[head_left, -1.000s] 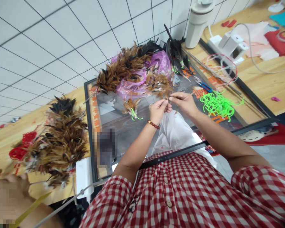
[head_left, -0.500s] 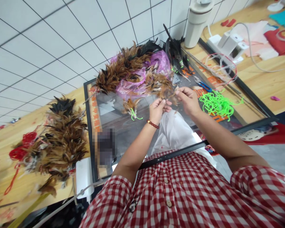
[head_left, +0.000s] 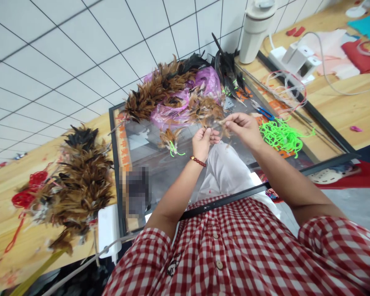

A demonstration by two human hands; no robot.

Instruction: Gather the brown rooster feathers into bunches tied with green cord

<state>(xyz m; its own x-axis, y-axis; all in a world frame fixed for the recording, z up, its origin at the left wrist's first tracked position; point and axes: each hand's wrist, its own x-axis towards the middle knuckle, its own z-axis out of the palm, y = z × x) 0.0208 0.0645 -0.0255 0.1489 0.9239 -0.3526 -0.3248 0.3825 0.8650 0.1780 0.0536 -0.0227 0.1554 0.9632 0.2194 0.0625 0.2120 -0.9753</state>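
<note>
My left hand (head_left: 203, 142), with a red bead bracelet at the wrist, is pinched shut on a few small brown feathers (head_left: 218, 123). My right hand (head_left: 243, 128) pinches the same little bunch from the right. Both hands hover over a black-framed board (head_left: 117, 164) on the wooden table. Just beyond them lies a heap of brown feathers (head_left: 169, 88) on pink plastic bags (head_left: 169, 113). A small feather bundle tied with neon green cord (head_left: 171, 142) lies left of my left hand.
A tangle of neon green cord (head_left: 280, 135) and blue-handled scissors (head_left: 265, 112) lie right of my hands. A big pile of tied feather bundles (head_left: 77, 172) with red cord (head_left: 26, 191) sits at left. A white tumbler (head_left: 257, 28), power strip (head_left: 296, 57) and cables stand behind.
My right hand moved up toward the feather heap, then drew slightly left to meet my left hand again. A blurred figure at the lower left is gone from view.
</note>
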